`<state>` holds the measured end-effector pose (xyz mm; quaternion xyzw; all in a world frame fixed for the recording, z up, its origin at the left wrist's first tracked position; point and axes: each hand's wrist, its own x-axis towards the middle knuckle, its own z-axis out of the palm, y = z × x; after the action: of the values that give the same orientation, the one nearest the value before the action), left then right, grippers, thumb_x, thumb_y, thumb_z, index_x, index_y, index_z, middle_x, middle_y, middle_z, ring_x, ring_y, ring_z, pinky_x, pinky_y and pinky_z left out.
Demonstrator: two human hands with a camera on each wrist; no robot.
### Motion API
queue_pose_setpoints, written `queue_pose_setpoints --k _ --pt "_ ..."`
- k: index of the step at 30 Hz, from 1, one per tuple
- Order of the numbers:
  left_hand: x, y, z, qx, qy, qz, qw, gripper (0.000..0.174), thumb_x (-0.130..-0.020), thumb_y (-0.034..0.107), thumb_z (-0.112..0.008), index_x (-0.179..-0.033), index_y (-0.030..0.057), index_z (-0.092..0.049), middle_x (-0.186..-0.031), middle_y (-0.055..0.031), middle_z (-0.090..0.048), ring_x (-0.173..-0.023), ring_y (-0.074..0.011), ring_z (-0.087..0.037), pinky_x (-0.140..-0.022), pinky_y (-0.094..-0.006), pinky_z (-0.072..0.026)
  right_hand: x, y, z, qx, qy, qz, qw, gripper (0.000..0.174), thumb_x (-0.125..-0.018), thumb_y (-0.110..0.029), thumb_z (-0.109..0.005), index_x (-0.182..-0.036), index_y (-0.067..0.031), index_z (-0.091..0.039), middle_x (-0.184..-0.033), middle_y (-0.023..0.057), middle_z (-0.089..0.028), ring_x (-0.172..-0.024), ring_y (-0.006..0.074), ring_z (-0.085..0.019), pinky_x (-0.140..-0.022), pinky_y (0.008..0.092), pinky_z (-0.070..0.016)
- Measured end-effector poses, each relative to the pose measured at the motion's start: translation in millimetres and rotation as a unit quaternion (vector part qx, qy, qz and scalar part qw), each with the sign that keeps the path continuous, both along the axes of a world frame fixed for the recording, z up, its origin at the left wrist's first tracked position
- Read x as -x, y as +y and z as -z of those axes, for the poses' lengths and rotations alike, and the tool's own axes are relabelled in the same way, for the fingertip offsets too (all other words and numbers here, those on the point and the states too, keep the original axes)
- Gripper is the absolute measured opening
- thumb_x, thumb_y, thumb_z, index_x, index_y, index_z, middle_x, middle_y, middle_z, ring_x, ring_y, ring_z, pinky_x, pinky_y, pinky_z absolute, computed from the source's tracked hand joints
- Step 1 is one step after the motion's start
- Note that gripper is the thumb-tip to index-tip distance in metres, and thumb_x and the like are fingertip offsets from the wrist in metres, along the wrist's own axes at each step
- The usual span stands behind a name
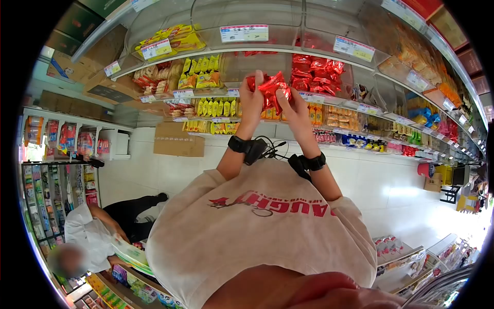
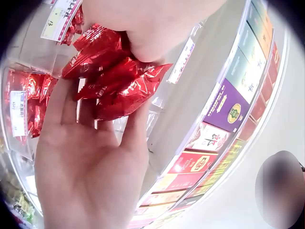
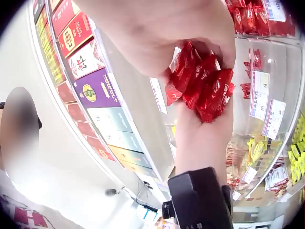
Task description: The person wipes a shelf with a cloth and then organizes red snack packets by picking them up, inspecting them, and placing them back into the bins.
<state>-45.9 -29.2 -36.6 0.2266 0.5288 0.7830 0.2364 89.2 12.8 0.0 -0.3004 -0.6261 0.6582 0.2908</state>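
Observation:
Several shiny red foil snack packets [image 1: 275,92] are bunched between both hands in front of the shelf. My left hand [image 1: 250,105] holds the bunch from the left; in the left wrist view its palm faces the camera and its fingers pass behind the packets [image 2: 121,90]. From the other side my right hand [image 1: 298,118] grips the same bunch, its thumb across the foil in the head view. The right wrist view shows the fingers curled over the red packets [image 3: 202,86], partly covering them. Similar red packets [image 1: 316,72] fill a shelf bin just right of the hands.
Clear-fronted shelf bins with price tags [image 1: 244,33] rise ahead. Yellow snack packs [image 1: 200,72] lie left of the hands. A cardboard box [image 1: 178,139] stands on the floor. Another person [image 1: 98,232] is at the lower left. Boxed goods [image 2: 226,107] line an upper shelf.

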Motion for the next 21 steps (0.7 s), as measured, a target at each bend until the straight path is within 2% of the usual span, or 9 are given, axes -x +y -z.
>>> queue_pose_setpoints --k 1,2,5,6,11,12,15,18,21 --pt "-2 2 2 0.0 0.01 -0.007 1.0 0.041 -0.102 0.039 -0.058 -0.107 -0.0009 -0.063 -0.098 -0.0067 -0.068 -0.09 -0.0114 -0.061 -0.082 -0.0273 -0.0493 -5 3 -5 -0.008 -0.041 -0.007 0.999 0.033 -0.1 -0.028 -0.064 -0.114 0.0008 -0.061 -0.098 -0.0004 -0.065 -0.084 0.0021 -0.053 -0.073 0.0194 -0.0451" --pt "-5 5 2 -0.001 0.019 -0.014 1.0 0.044 -0.103 0.042 -0.056 -0.106 -0.0007 -0.063 -0.099 -0.0068 -0.068 -0.09 -0.0118 -0.061 -0.083 -0.0277 -0.049 -8 -2 -9 0.0 0.052 0.009 0.999 0.031 -0.099 -0.027 -0.065 -0.111 0.0018 -0.062 -0.096 -0.0002 -0.064 -0.083 0.0018 -0.052 -0.071 0.0193 -0.0443" --pt "-15 11 -2 -0.006 0.044 -0.056 0.997 0.052 -0.104 0.049 -0.049 -0.112 -0.0006 -0.062 -0.103 -0.0092 -0.067 -0.094 -0.0137 -0.063 -0.085 -0.0292 -0.0512 -16 7 1 0.034 0.037 0.009 0.999 0.031 -0.099 -0.026 -0.066 -0.109 0.003 -0.062 -0.097 0.0007 -0.064 -0.083 0.003 -0.053 -0.072 0.0201 -0.0447" --pt "-18 12 -4 -0.009 0.026 -0.045 0.999 0.052 -0.104 0.049 -0.049 -0.116 -0.0002 -0.061 -0.106 -0.0094 -0.066 -0.096 -0.014 -0.063 -0.086 -0.0293 -0.0507 -11 10 6 0.031 0.108 0.01 0.994 0.033 -0.099 -0.027 -0.065 -0.11 0.0036 -0.062 -0.097 0.0007 -0.065 -0.084 0.0037 -0.054 -0.072 0.0203 -0.0451" --pt "-17 15 -2 0.022 0.033 -0.065 0.997 0.05 -0.103 0.044 -0.053 -0.13 0.0017 -0.05 -0.12 -0.01 -0.058 -0.107 -0.0151 -0.057 -0.092 -0.0284 -0.047 -1 25 13 0.071 0.122 -0.003 0.99 0.036 -0.101 -0.031 -0.062 -0.113 0.003 -0.062 -0.092 -0.0015 -0.063 -0.081 0.0034 -0.052 -0.069 0.0202 -0.0437" --pt "-19 12 -11 0.006 -0.009 -0.028 1.0 0.053 -0.101 0.04 -0.058 -0.136 0.0021 -0.044 -0.124 -0.0117 -0.057 -0.112 -0.0162 -0.055 -0.096 -0.0284 -0.0458 3 26 14 0.082 0.123 -0.001 0.989 0.036 -0.101 -0.031 -0.062 -0.113 0.0029 -0.062 -0.092 -0.0018 -0.063 -0.081 0.0033 -0.052 -0.069 0.0203 -0.0435" --pt "-14 9 -24 0.006 -0.027 -0.004 1.0 0.058 -0.098 0.034 -0.066 -0.137 0.0002 -0.041 -0.125 -0.0124 -0.056 -0.11 -0.0152 -0.057 -0.091 -0.0275 -0.0482 19 30 17 0.071 0.131 0.002 0.989 0.035 -0.101 -0.031 -0.062 -0.113 0.0019 -0.063 -0.091 -0.0028 -0.062 -0.08 0.0024 -0.05 -0.067 0.0206 -0.0423" --pt "12 13 -17 0.08 0.013 0.038 0.996 0.054 -0.095 0.032 -0.069 -0.135 0.0007 -0.049 -0.123 -0.008 -0.061 -0.111 -0.0138 -0.06 -0.094 -0.0303 -0.0476 38 31 17 0.039 0.124 0.005 0.992 0.034 -0.101 -0.03 -0.062 -0.112 0.0017 -0.063 -0.09 -0.0017 -0.062 -0.081 0.0025 -0.05 -0.067 0.0213 -0.0424" --pt "48 11 -21 0.071 -0.046 0.119 0.989 0.046 -0.092 0.026 -0.073 -0.127 -0.0004 -0.058 -0.116 -0.0069 -0.066 -0.103 -0.0137 -0.064 -0.09 -0.0292 -0.0495 67 32 32 -0.04 0.092 0.034 0.994 0.032 -0.101 -0.028 -0.061 -0.11 0.0027 -0.062 -0.089 0.0029 -0.062 -0.081 0.0041 -0.051 -0.069 0.023 -0.0437"
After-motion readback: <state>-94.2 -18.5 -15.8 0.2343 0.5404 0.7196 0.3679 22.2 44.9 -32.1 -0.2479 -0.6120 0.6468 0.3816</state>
